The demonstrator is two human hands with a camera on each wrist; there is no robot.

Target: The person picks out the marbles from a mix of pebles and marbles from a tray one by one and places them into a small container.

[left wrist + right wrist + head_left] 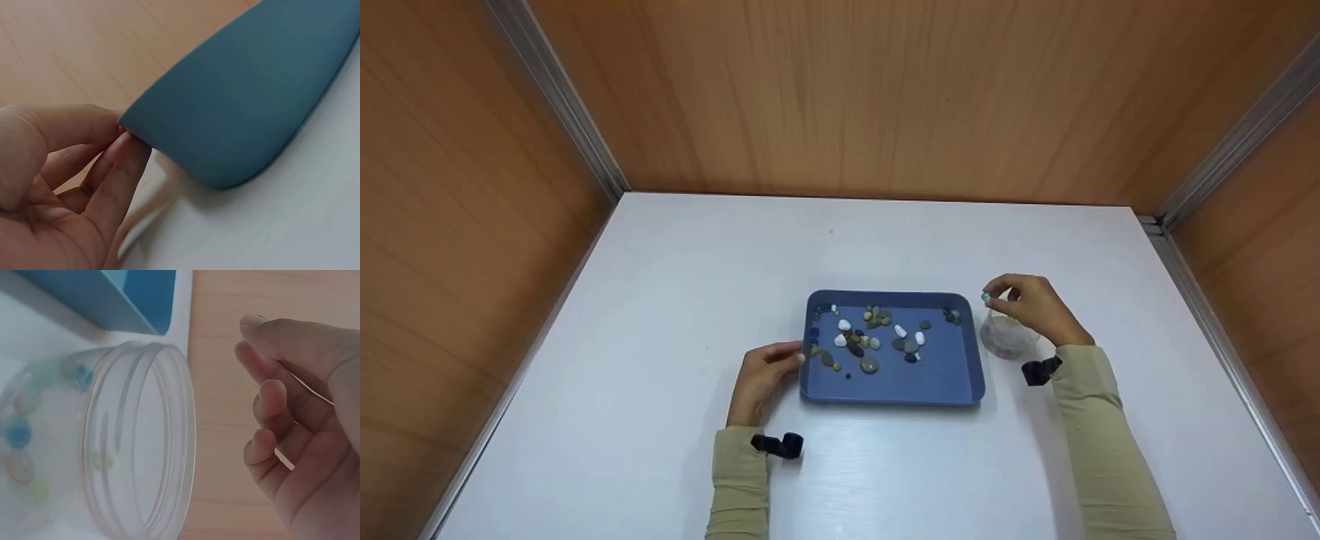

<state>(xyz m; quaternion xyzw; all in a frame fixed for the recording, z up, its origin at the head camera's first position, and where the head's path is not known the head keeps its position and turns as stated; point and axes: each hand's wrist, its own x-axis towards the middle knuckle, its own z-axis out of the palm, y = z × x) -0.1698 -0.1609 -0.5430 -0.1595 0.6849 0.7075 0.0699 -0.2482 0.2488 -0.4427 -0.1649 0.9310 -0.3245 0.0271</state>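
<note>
My left hand [757, 379] pinches the left rim of a blue tray [900, 388] between thumb and fingers; the left wrist view shows the grip at the edge of the tray wall [230, 107]. Held at the tips of my right hand [1041, 309] is a small greenish glass marble [986, 297]. That hand is just above a clear plastic jar [1005, 339], to the right of the tray. In the right wrist view the jar's mouth [188, 433] has no lid, and coloured marbles [18, 432] lie inside; the fingers hide the held marble there.
White pebbles [844, 325], brown and grey pebbles [869, 365] and dark blue-green pieces [952, 316] are spread over the tray floor. The white table [660, 300] is bounded by wooden panels [870, 97] at the back and sides.
</note>
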